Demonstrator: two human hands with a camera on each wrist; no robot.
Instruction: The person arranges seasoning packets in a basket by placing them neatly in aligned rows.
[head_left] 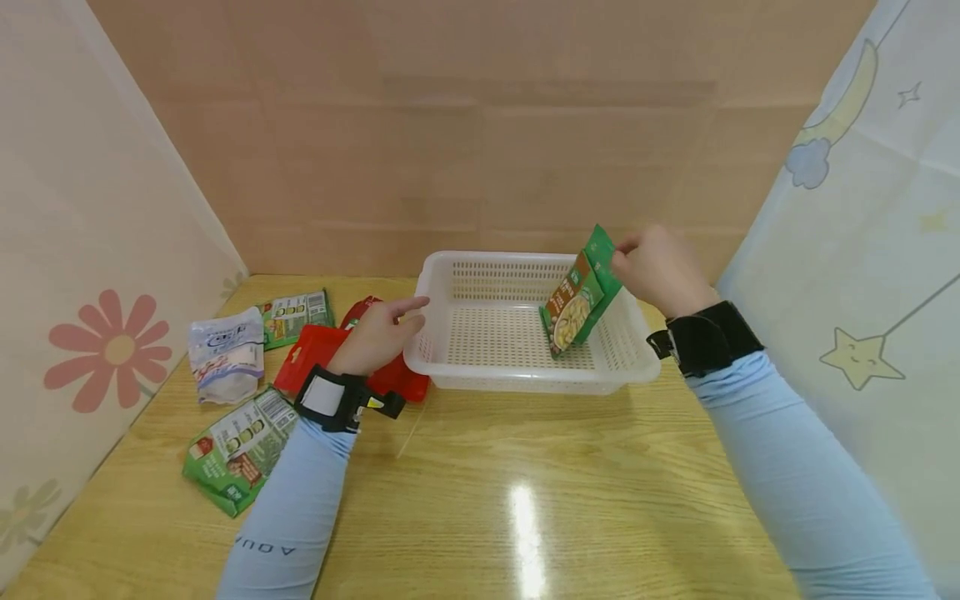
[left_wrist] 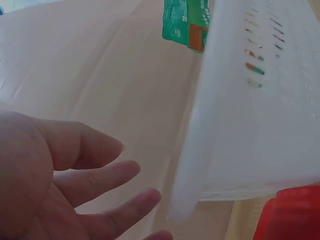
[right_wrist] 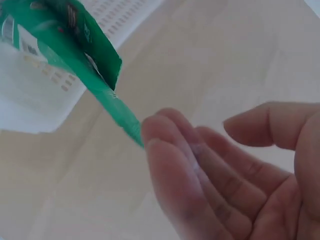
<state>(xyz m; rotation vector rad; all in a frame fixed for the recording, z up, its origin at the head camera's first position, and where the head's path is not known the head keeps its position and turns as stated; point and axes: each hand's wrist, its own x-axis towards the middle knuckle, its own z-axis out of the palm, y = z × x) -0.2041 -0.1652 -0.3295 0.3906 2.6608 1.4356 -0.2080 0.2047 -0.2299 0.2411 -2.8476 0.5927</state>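
A green packet (head_left: 576,296) with a food picture on its front stands tilted inside the white plastic basket (head_left: 495,379). At the packet's upper right edge is my right hand (head_left: 660,267). In the right wrist view, its fingertips (right_wrist: 157,130) touch the green edge while the thumb stays apart from them. My left hand (head_left: 378,333) is beside the basket's left rim, above red packages (head_left: 300,358). Seen from the left wrist, the fingers (left_wrist: 107,180) are spread and hold nothing, apart from the basket wall (left_wrist: 240,140).
Left of the basket lie a white and purple packet (head_left: 227,354), a green packet (head_left: 296,318) at the back and a larger green packet (head_left: 240,450) nearer the front. A brown paper wall (head_left: 480,150) stands behind, with patterned sheets on both sides.
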